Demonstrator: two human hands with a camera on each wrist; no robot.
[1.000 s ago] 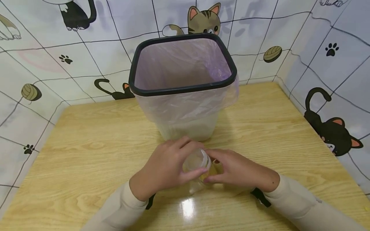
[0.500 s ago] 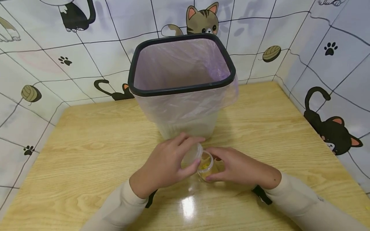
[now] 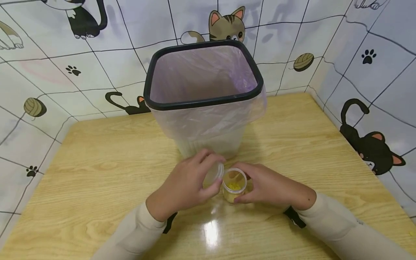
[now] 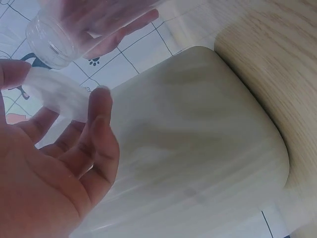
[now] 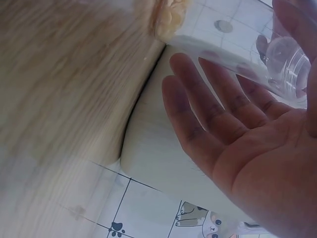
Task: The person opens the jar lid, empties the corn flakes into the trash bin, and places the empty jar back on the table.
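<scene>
My left hand [image 3: 190, 186] pinches a round translucent lid [image 3: 213, 175] by its edge, tilted on its side just left of a jar. The left wrist view has the lid [image 4: 57, 94] between thumb and fingers, near the jar's threaded mouth [image 4: 52, 42]. With thumb and fingers around its right side, my right hand [image 3: 269, 185] grips the clear jar [image 3: 229, 197], which stands upright with its mouth uncovered. Small yellow pieces [image 3: 234, 186] lie at the bottom of the jar; the right wrist view also has the yellow pieces [image 5: 171, 19] through its clear wall.
A large pale bin [image 3: 211, 146] with a black rim and a thin purplish liner [image 3: 208, 121] stands right behind the hands. The wooden table [image 3: 107, 173] meets cat-patterned walls [image 3: 97, 68] at the back and sides.
The lid has come off the jar and moved left with my left hand, uncovering the mouth and the yellow pieces inside. My right hand has kept its grip on the jar.
</scene>
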